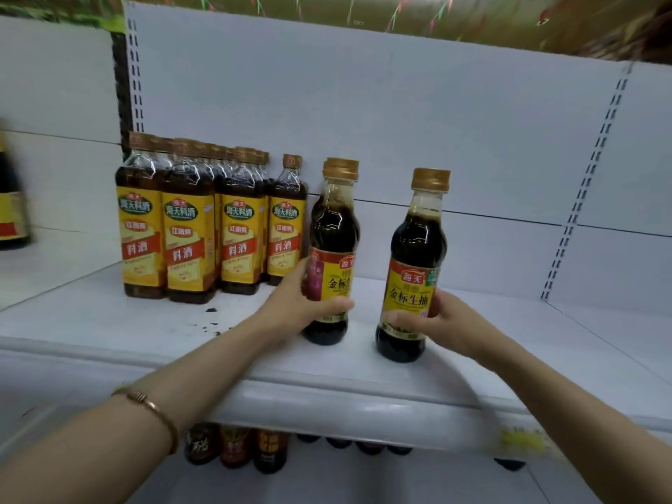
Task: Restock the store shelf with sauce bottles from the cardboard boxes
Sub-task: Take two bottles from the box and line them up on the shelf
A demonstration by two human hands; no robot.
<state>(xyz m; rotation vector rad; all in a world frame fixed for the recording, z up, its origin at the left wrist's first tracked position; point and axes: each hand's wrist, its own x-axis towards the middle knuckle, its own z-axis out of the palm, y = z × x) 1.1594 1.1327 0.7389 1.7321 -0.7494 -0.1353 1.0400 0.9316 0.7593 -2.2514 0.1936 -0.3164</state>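
Observation:
Two dark sauce bottles with gold caps and yellow-red labels stand upright on the white shelf (509,343). My left hand (302,303) grips the left bottle (332,231) around its label, thumb across the front. A second cap shows just behind this bottle, so another bottle may stand behind it. My right hand (432,321) grips the right bottle (418,249) low on its label. The two bottles stand apart, both near the shelf's front middle. No cardboard box is in view.
Several cooking-wine bottles (203,231) with yellow labels stand in rows at the shelf's left, close to the left bottle. One more bottle (11,209) sits on the neighbouring shelf, far left. Bottles (236,449) fill the shelf below. A bracelet (152,409) is on my left wrist.

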